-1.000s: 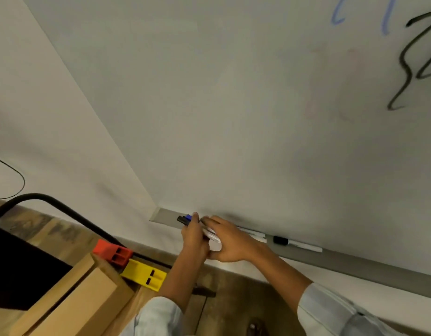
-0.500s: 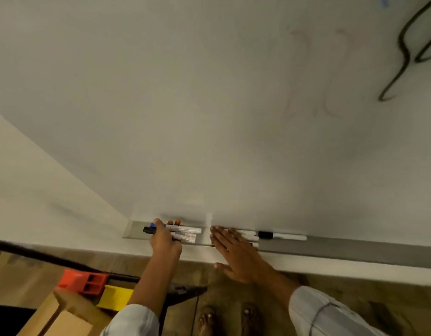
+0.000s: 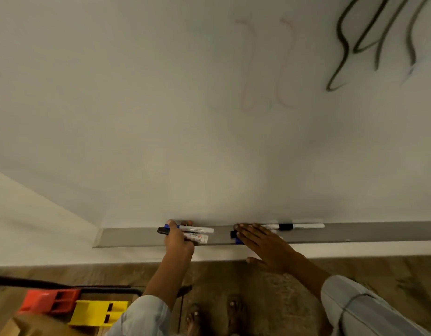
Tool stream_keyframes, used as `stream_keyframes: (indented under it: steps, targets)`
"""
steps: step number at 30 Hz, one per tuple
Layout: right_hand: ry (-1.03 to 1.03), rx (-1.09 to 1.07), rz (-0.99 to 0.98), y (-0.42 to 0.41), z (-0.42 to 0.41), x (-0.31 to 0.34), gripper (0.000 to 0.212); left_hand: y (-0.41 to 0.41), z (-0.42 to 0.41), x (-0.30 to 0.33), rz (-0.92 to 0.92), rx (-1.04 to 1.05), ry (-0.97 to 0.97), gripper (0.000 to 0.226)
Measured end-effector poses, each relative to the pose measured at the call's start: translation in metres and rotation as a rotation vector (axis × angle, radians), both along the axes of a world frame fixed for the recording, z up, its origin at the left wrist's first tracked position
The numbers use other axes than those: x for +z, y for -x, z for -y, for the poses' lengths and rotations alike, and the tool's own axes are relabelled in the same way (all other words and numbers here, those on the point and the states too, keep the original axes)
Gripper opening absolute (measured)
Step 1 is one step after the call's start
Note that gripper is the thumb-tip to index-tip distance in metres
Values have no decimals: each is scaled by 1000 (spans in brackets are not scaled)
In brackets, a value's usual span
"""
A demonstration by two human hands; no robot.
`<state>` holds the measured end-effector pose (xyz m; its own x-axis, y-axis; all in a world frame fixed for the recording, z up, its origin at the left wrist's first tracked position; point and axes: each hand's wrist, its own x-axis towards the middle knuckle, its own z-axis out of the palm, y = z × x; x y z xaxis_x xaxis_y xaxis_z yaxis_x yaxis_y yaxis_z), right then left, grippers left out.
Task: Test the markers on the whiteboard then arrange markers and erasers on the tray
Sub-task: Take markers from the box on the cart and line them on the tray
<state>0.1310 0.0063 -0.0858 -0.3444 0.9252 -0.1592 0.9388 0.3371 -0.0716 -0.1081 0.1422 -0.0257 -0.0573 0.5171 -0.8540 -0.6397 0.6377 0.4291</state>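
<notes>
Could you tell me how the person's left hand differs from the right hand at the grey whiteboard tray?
The left hand curls round two white-barrelled markers, one blue-capped, one black-capped; the right hand lies flat with straight fingers over other markers. The left hand sits nearer the tray's left end; the right hand sits toward the middle, beside a thin black-capped white marker. Both rest on the grey whiteboard tray.

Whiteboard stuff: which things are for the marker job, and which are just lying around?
For the job: whiteboard, tray, markers in the left hand, markers under the right hand, black-capped marker.
Lying about: red block, yellow block, cardboard box.
</notes>
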Motion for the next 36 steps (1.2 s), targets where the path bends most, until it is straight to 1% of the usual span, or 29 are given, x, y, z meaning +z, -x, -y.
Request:
stream_keyframes:
  steps: [2,5,9,12,14,16,18,21,25,28,30,32,34,36]
  targets:
    - [-25,-4,-18,2,2,2,73,-10,7,0,0,-7,9,26]
    - [-138,-55,-126,19,1,10,69,-22,14,-4,-6,-22,2,30]
    - [-281,-91,-232,61,-12,21,62,-32,20,-11,-87,-28,-9,37]
    - [-227,-34,-239,92,-28,18,62,-39,23,-14,-158,-4,-52,45]
    - [-146,-46,-161,106,-34,13,69,-42,23,-18,-195,0,-59,46]
    - [-108,-90,-104,111,-36,6,69,-42,25,-22,-194,4,-49,42]
    - [-102,-105,-95,109,-34,-3,70,-41,29,-25,-170,-15,-67,36]
    - [-118,-103,-109,100,-30,-10,70,-37,36,-23,-191,-79,-122,26]
    - [-124,-99,-93,97,-31,-17,66,-32,40,-22,-306,-116,-167,38]
    - [-139,-151,-99,107,-34,-20,62,-29,36,-24,-353,-77,-141,42]
    - [-200,-184,-136,112,-38,-18,55,-28,32,-24,-361,-42,-113,40]
    - [-288,-195,-193,114,-43,-11,42,-25,27,-24,-381,-40,-103,42]
    - [-337,-190,-215,113,-47,-8,35,-20,23,-26,-448,-81,-102,46]
    - [-317,-187,-209,110,-49,-9,42,-13,22,-23,-578,-167,-90,50]
